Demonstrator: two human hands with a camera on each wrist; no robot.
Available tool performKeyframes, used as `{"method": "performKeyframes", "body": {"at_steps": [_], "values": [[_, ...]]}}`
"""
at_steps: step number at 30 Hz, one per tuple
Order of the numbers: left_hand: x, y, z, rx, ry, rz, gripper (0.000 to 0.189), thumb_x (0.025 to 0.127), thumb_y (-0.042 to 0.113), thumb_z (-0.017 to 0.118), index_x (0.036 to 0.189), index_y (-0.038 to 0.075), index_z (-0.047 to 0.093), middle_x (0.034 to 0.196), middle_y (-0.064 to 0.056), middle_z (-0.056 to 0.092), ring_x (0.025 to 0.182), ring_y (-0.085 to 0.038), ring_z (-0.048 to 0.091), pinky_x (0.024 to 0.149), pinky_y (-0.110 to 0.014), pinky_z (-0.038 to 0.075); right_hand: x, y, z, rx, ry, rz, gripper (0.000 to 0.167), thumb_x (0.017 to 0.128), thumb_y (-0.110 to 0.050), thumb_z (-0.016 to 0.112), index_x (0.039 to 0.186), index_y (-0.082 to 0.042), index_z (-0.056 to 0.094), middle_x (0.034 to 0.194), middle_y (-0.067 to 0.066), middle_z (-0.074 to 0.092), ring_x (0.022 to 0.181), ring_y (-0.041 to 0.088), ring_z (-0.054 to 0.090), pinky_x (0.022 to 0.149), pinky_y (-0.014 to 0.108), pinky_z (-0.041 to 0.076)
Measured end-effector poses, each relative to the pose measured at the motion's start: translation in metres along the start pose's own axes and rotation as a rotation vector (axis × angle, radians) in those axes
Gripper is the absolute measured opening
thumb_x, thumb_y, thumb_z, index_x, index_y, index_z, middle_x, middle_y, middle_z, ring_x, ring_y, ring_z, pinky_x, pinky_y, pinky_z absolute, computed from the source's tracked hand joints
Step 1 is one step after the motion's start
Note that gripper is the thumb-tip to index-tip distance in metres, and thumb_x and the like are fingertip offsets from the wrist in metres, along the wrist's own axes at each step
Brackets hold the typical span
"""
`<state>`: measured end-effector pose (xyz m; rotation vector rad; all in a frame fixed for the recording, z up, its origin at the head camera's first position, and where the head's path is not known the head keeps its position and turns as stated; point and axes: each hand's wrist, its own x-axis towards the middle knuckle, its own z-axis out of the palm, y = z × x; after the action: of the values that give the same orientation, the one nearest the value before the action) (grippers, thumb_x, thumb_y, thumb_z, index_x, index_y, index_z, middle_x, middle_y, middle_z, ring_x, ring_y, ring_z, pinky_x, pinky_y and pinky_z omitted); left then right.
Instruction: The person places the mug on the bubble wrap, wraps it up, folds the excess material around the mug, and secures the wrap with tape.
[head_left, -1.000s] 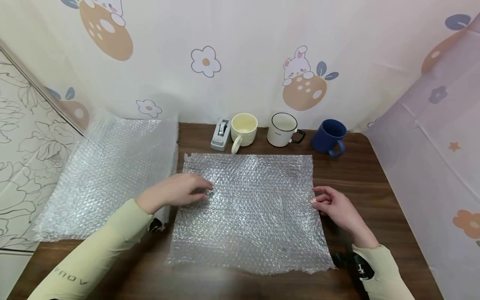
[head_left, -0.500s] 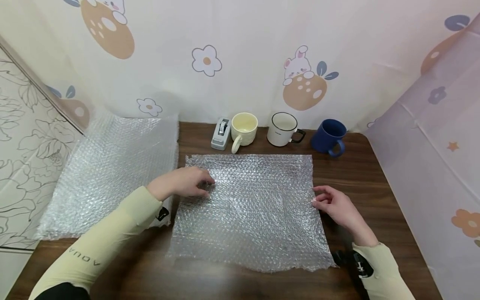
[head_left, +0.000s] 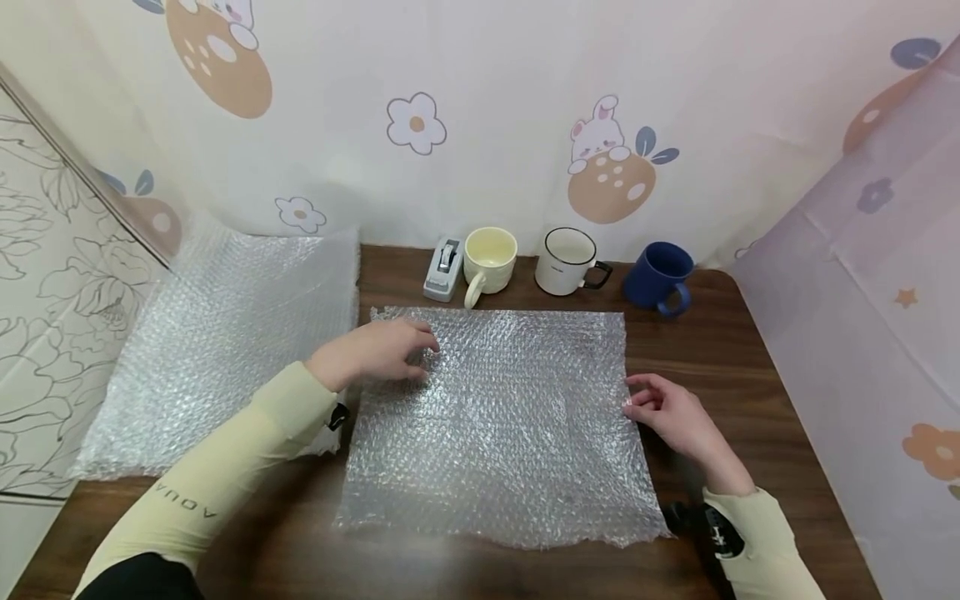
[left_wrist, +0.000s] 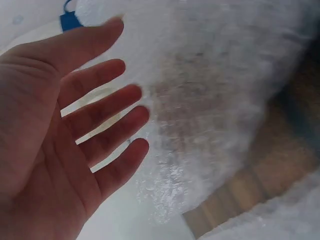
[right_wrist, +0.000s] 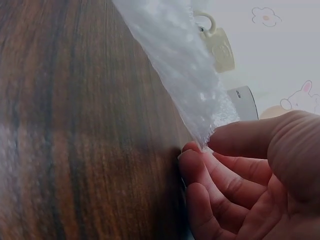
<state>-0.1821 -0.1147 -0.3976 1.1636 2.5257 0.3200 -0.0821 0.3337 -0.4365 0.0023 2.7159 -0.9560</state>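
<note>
A sheet of bubble wrap (head_left: 495,433) lies spread across the middle of the wooden table. My right hand (head_left: 675,421) pinches its right edge between thumb and fingertips; the right wrist view shows the edge of the bubble wrap (right_wrist: 185,85) caught there. Over the sheet's upper left part is my left hand (head_left: 378,350), its fingers spread and slightly bent. In the left wrist view the left hand (left_wrist: 85,115) has nothing between thumb and fingers, with the plastic beyond the fingertips.
Another larger piece of bubble wrap (head_left: 232,358) lies at the left. Along the back stand a grey tape dispenser (head_left: 443,271), a yellow mug (head_left: 489,260), a white mug (head_left: 564,265) with a black handle and a blue mug (head_left: 657,279). A patterned curtain (head_left: 495,108) hangs behind the table (head_left: 720,358).
My left hand has moved up and a little to the right over the bubble wrap, toward its upper left corner. The right hand keeps its pinch in the same place.
</note>
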Motion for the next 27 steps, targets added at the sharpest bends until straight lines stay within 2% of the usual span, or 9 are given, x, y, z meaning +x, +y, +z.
{"method": "performKeyframes", "body": {"at_steps": [2, 5, 8, 11, 15, 19, 22, 25, 27], "values": [[0.001, 0.0, 0.005, 0.013, -0.02, -0.009, 0.058, 0.08, 0.038, 0.082, 0.129, 0.012, 0.064, 0.139, -0.01, 0.053, 0.128, -0.031, 0.048, 0.105, -0.049, 0.042, 0.0, -0.001, 0.0, -0.001, -0.008, 0.003, 0.046, 0.092, -0.019, 0.073, 0.131, -0.001, 0.056, 0.095, 0.005, 0.069, 0.082, 0.019, 0.062, 0.07, 0.035, 0.049], [0.001, 0.0, 0.014, 0.017, -0.084, -0.039, 0.079, 0.07, 0.05, 0.086, 0.136, 0.016, 0.059, 0.149, -0.012, 0.042, 0.135, -0.035, 0.038, 0.103, -0.054, 0.043, 0.001, -0.002, -0.001, -0.013, -0.018, 0.006, 0.046, 0.092, -0.02, 0.073, 0.131, -0.002, 0.057, 0.095, 0.004, 0.069, 0.083, 0.018, 0.063, 0.07, 0.035, 0.049], [0.002, 0.0, 0.023, 0.012, -0.131, -0.067, 0.095, 0.064, 0.057, 0.087, 0.142, 0.017, 0.052, 0.156, -0.013, 0.032, 0.139, -0.037, 0.03, 0.099, -0.055, 0.045, 0.003, -0.001, -0.007, -0.037, -0.007, -0.008, 0.043, 0.093, -0.022, 0.072, 0.129, -0.002, 0.058, 0.096, 0.004, 0.07, 0.085, 0.019, 0.064, 0.071, 0.035, 0.049], [0.002, 0.001, 0.028, 0.012, -0.136, -0.073, 0.101, 0.062, 0.059, 0.088, 0.145, 0.017, 0.047, 0.157, -0.013, 0.027, 0.14, -0.037, 0.027, 0.095, -0.053, 0.049, 0.006, 0.0, -0.017, -0.07, 0.054, -0.033, 0.04, 0.096, -0.024, 0.069, 0.127, -0.001, 0.06, 0.101, 0.009, 0.07, 0.089, 0.024, 0.064, 0.071, 0.035, 0.05], [0.002, 0.005, 0.03, 0.039, -0.126, -0.07, 0.104, 0.062, 0.058, 0.089, 0.146, 0.015, 0.045, 0.157, -0.014, 0.025, 0.14, -0.037, 0.027, 0.09, -0.052, 0.051, 0.014, 0.004, -0.035, -0.085, 0.196, -0.037, 0.041, 0.099, -0.026, 0.064, 0.13, 0.001, 0.057, 0.11, 0.017, 0.066, 0.097, 0.032, 0.061, 0.073, 0.038, 0.048], [0.003, 0.009, 0.03, 0.061, -0.136, -0.087, 0.105, 0.063, 0.056, 0.089, 0.147, 0.015, 0.043, 0.158, -0.015, 0.025, 0.14, -0.037, 0.027, 0.091, -0.052, 0.051, 0.03, 0.009, -0.052, -0.037, 0.32, 0.032, 0.051, 0.1, -0.03, 0.061, 0.137, 0.002, 0.05, 0.12, 0.025, 0.059, 0.109, 0.041, 0.055, 0.083, 0.049, 0.044], [0.003, 0.01, 0.029, 0.046, -0.142, -0.095, 0.103, 0.064, 0.054, 0.09, 0.147, 0.015, 0.043, 0.159, -0.015, 0.023, 0.142, -0.038, 0.025, 0.094, -0.054, 0.049, 0.045, 0.012, -0.061, 0.034, 0.378, 0.11, 0.059, 0.1, -0.035, 0.059, 0.144, 0.001, 0.045, 0.13, 0.028, 0.054, 0.119, 0.043, 0.049, 0.089, 0.055, 0.041], [0.004, 0.011, 0.029, 0.031, -0.141, -0.099, 0.102, 0.064, 0.052, 0.09, 0.147, 0.015, 0.043, 0.16, -0.015, 0.022, 0.143, -0.039, 0.024, 0.096, -0.056, 0.047, 0.06, 0.015, -0.065, 0.11, 0.415, 0.182, 0.063, 0.1, -0.039, 0.057, 0.148, -0.002, 0.041, 0.138, 0.026, 0.05, 0.125, 0.041, 0.045, 0.091, 0.052, 0.041], [0.005, 0.011, 0.029, 0.026, -0.135, -0.101, 0.102, 0.063, 0.052, 0.09, 0.146, 0.015, 0.044, 0.16, -0.014, 0.022, 0.144, -0.039, 0.023, 0.096, -0.057, 0.047, 0.07, 0.016, -0.066, 0.173, 0.429, 0.216, 0.063, 0.1, -0.039, 0.056, 0.149, -0.003, 0.04, 0.142, 0.023, 0.049, 0.126, 0.037, 0.045, 0.091, 0.044, 0.042]]}}
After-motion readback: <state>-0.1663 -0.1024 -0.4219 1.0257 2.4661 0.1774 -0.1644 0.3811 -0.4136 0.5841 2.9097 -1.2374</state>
